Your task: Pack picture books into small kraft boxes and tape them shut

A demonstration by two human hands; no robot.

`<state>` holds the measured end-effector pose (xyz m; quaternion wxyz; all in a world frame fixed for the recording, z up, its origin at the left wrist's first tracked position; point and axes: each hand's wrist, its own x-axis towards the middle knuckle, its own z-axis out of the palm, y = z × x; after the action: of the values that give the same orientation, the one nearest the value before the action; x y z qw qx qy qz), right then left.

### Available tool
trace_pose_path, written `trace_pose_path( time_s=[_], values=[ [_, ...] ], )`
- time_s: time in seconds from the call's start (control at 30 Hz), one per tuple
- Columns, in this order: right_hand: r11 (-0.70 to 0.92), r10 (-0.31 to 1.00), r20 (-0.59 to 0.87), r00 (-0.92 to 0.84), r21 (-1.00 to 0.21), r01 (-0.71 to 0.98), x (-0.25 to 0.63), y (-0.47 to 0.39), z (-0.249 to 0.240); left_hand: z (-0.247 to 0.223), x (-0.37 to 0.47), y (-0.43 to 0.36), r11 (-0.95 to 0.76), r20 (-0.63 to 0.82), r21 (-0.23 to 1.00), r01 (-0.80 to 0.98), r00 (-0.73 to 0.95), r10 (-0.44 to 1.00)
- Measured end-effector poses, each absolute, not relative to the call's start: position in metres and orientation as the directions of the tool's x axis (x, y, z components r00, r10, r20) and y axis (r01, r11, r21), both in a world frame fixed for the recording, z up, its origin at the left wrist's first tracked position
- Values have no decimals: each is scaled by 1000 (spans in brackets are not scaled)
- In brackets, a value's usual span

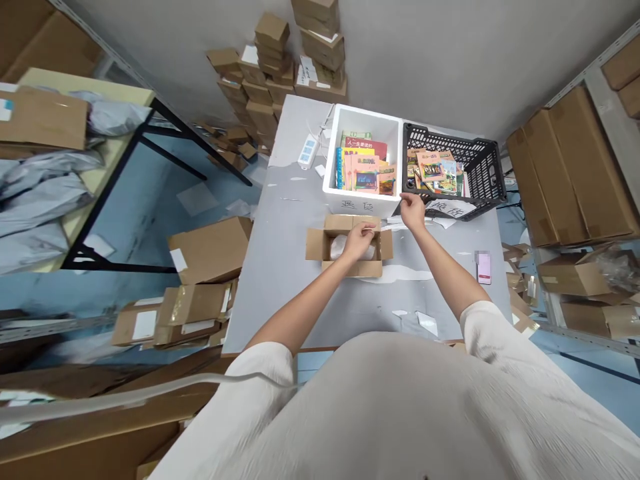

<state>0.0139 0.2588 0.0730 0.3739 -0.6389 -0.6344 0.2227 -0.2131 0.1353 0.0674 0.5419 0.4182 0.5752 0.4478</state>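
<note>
An open cardboard box (313, 244) stands on the grey table, its flaps folded outward. Whitish, translucent wrapping (339, 247) lies inside it. Over the box's opening is my left hand (359, 241), fingers closed together; a small pale edge shows at the fingertips, too little to name. My right hand (413, 212) is curled at the front corner where a white foam box (363, 202) meets a black plastic crate (493, 180). What its fingers hold there, if anything, is hidden. Colourful books (367, 175) fill part of the foam box, and more booklets (433, 168) lie in the crate.
On the table (280, 267) are a power strip (309, 152), a phone (483, 267) and paper scraps (427, 324). Stacked cartons (270, 80) stand behind it. Left is a table with grey parcels (45, 193); right, a shelf with large cartons (575, 167).
</note>
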Motion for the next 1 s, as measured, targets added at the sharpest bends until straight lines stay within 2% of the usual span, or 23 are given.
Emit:
trace_pose_path(
  time_s=[0.2, 0.43, 0.53, 0.6, 0.67, 0.73, 0.83, 1.0],
  values=[
    [-94, 990, -25, 138, -849, 520, 15, 198, 57, 64, -232, 125, 243, -234, 967, 80, -100, 967],
    [-325, 942, -286, 177, -910, 257, 23, 145, 34, 63, -284, 83, 108, -52, 911, 398, -147, 988],
    [-368, 927, -331, 178, -895, 252, 24, 126, 30, 57, -309, 62, 228, -51, 839, 494, -347, 937],
    [-380, 923, -346, 170, -890, 253, 22, 118, 30, 51, -322, 53, 369, -110, 807, 460, -498, 860],
    [-379, 924, -350, 152, -889, 258, 18, 114, 30, 44, -331, 48, 461, -203, 806, 371, -559, 804],
    [-361, 933, -339, 123, -892, 272, 13, 113, 31, 37, -335, 46, 456, -260, 835, 307, -510, 820],
    [-315, 947, -318, 41, -898, 307, 6, 112, 32, 30, -337, 42, 339, -222, 888, 310, -356, 908],
    [-273, 936, -330, -124, -900, 340, -1, 108, 35, 25, -342, 32, 126, -121, 847, 516, -43, 992]
  ],
)
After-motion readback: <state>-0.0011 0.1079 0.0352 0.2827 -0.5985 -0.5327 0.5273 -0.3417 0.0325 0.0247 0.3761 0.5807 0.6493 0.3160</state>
